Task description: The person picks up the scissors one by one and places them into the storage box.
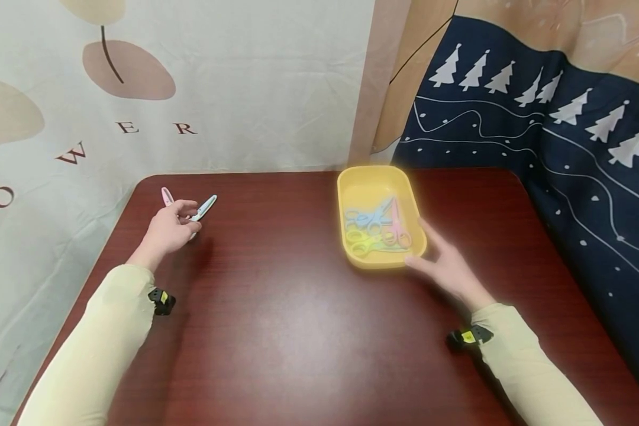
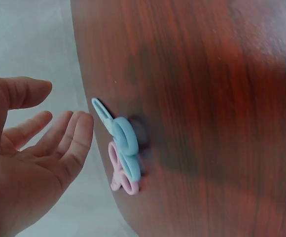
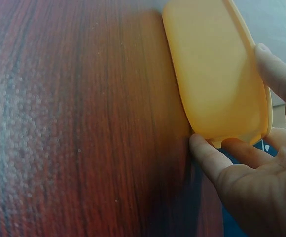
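Over the far left of the table, my left hand (image 1: 171, 228) hovers above a pair of blue scissors (image 1: 206, 206) and a pair of pink scissors (image 1: 167, 196). In the left wrist view its fingers are loosely extended, apart from the blue scissors (image 2: 115, 129) and the pink scissors (image 2: 117, 178). My right hand (image 1: 449, 267) is at the near right corner of a yellow tray (image 1: 342, 219), thumb and fingers spread around that corner. The right wrist view shows fingertips against the outside of the tray (image 3: 212, 74). Inside it lie blue scissors (image 1: 379, 216), pink scissors (image 1: 396, 219) and yellow scissors (image 1: 368, 241).
The dark red wooden table (image 1: 287, 331) has rounded far corners. A pale printed cloth (image 1: 255, 89) hangs behind it, and a navy cloth with white trees (image 1: 479, 118) hangs at the right. Each sleeve carries a small black wrist device.
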Action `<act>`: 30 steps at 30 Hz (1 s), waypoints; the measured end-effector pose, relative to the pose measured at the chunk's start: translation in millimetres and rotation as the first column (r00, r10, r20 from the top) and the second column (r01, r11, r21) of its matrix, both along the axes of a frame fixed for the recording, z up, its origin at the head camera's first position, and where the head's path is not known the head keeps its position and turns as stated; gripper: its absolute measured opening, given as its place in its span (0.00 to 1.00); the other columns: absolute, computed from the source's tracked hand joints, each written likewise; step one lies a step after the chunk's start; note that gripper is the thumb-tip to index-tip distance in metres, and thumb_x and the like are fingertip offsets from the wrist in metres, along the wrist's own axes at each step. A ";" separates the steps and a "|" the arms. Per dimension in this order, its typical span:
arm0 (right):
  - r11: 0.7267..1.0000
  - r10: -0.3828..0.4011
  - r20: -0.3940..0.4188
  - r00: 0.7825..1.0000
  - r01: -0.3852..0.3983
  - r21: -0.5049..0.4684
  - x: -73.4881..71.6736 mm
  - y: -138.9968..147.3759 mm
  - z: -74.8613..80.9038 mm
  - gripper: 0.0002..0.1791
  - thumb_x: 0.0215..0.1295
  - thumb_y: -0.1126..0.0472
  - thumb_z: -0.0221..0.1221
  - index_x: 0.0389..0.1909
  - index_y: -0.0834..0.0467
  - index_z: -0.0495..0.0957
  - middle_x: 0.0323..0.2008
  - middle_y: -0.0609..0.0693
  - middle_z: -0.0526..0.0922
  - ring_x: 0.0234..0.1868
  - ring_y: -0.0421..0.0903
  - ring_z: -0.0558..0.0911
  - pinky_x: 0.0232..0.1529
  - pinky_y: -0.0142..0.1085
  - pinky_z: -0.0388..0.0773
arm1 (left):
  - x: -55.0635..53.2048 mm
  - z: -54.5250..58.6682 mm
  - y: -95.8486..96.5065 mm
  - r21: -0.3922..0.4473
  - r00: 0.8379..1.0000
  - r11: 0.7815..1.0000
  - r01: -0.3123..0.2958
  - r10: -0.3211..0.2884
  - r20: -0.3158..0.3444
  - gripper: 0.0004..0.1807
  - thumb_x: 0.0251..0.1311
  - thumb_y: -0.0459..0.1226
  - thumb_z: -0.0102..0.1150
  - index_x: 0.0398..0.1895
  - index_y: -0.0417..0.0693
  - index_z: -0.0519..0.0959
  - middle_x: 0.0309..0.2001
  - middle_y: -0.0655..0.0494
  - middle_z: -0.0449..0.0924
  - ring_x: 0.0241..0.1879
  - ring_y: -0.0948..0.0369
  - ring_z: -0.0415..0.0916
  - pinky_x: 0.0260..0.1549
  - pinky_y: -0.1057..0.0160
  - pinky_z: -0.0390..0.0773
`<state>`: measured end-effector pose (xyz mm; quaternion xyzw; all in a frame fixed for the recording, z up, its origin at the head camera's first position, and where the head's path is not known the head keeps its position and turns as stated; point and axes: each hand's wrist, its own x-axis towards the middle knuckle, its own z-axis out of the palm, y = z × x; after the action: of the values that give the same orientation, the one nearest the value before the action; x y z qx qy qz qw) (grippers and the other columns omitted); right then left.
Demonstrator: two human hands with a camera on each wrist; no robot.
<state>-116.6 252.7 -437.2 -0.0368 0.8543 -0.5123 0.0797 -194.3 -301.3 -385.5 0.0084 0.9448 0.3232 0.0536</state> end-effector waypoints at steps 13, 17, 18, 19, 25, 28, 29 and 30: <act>1.000 0.003 0.002 1.000 -0.003 -0.008 0.4 -0.8 -0.6 0.54 0.63 0.51 0.72 0.82 0.32 0.48 0.81 0.44 0.55 0.80 0.53 0.57 0.77 0.58 0.55 | 5.8 -10.6 -14.0 -0.078 0.998 0.995 -0.066 0.066 -0.001 0.28 0.68 0.32 0.58 0.68 0.28 0.69 0.54 0.26 0.76 0.52 0.37 0.74 0.46 0.45 0.75; 1.000 0.002 -0.001 1.000 -0.002 -0.007 0.3 -0.9 -1.1 0.54 0.63 0.52 0.72 0.82 0.32 0.48 0.81 0.44 0.55 0.80 0.53 0.57 0.77 0.58 0.55 | 5.5 -14.2 -17.1 -0.092 0.998 0.993 -0.070 0.069 -0.009 0.27 0.68 0.32 0.58 0.67 0.28 0.70 0.51 0.27 0.75 0.48 0.38 0.72 0.44 0.43 0.74; 1.000 0.001 -0.001 1.000 -0.001 -0.007 0.2 -0.9 -1.2 0.54 0.63 0.52 0.72 0.82 0.32 0.48 0.81 0.44 0.55 0.80 0.53 0.57 0.77 0.58 0.55 | 5.2 -15.2 -17.4 -0.099 0.998 0.993 -0.068 0.067 -0.017 0.26 0.67 0.33 0.59 0.66 0.28 0.71 0.51 0.27 0.75 0.48 0.38 0.72 0.44 0.42 0.74; 1.000 0.001 -0.001 1.000 -0.001 -0.010 0.1 -0.8 -1.3 0.54 0.64 0.52 0.72 0.82 0.33 0.48 0.81 0.44 0.55 0.80 0.53 0.58 0.77 0.57 0.56 | 4.8 -16.3 -17.8 -0.104 0.998 0.992 -0.068 0.066 -0.025 0.26 0.67 0.33 0.59 0.66 0.28 0.71 0.50 0.27 0.75 0.47 0.38 0.71 0.45 0.40 0.73; 1.000 0.000 0.006 1.000 0.000 -0.008 0.3 -0.2 -0.8 0.54 0.64 0.53 0.72 0.82 0.32 0.48 0.81 0.44 0.55 0.80 0.53 0.58 0.77 0.57 0.56 | 0.9 -23.5 -20.0 -0.164 0.993 0.985 -0.058 0.040 -0.111 0.24 0.64 0.32 0.63 0.61 0.28 0.75 0.51 0.23 0.74 0.50 0.31 0.68 0.50 0.33 0.67; 1.000 0.001 0.009 1.000 -0.001 -0.006 0.1 0.1 -0.4 0.54 0.64 0.53 0.71 0.82 0.31 0.47 0.81 0.44 0.55 0.80 0.52 0.57 0.77 0.57 0.55 | 0.0 -26.4 -19.3 -0.197 0.991 0.979 -0.060 0.035 -0.126 0.24 0.62 0.32 0.65 0.59 0.28 0.76 0.53 0.22 0.73 0.55 0.28 0.64 0.56 0.32 0.61; 1.000 -0.001 0.012 1.000 0.001 -0.009 0.2 0.1 -0.2 0.53 0.64 0.53 0.71 0.82 0.31 0.48 0.81 0.44 0.55 0.80 0.52 0.57 0.77 0.57 0.56 | 0.3 -26.8 -18.5 -0.203 0.992 0.977 -0.064 0.040 -0.122 0.25 0.61 0.32 0.66 0.59 0.28 0.76 0.54 0.22 0.72 0.56 0.27 0.63 0.58 0.32 0.60; 1.000 0.000 0.010 1.000 0.000 -0.008 0.2 -0.1 0.1 0.53 0.64 0.53 0.71 0.82 0.31 0.48 0.81 0.44 0.56 0.80 0.52 0.58 0.77 0.57 0.56 | 0.6 -27.3 -18.3 -0.211 0.992 0.975 -0.068 0.044 -0.116 0.25 0.61 0.32 0.67 0.59 0.28 0.75 0.54 0.22 0.71 0.58 0.27 0.61 0.59 0.32 0.58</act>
<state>-116.3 252.6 -437.1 -0.0345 0.8518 -0.5159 0.0840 -193.7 -319.5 -412.8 -0.0062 0.9755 0.2196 -0.0074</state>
